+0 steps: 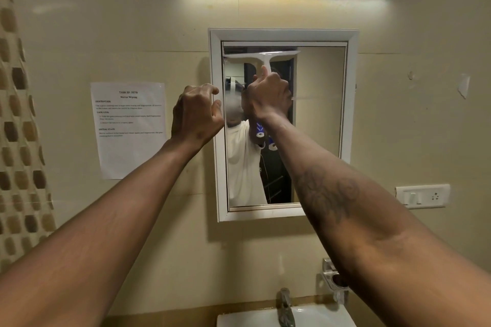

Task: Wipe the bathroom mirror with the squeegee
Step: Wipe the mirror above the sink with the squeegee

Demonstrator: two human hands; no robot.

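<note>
Most of the squeegee [263, 57] handle is hiding inside the right hand [269, 95], whose fingers are wrapping it tightly; its blade is sitting above them, against the mirror [318, 125] top. Left hand [196, 114] fingers are curling loosely, gripping nothing, beside the frame.
</note>
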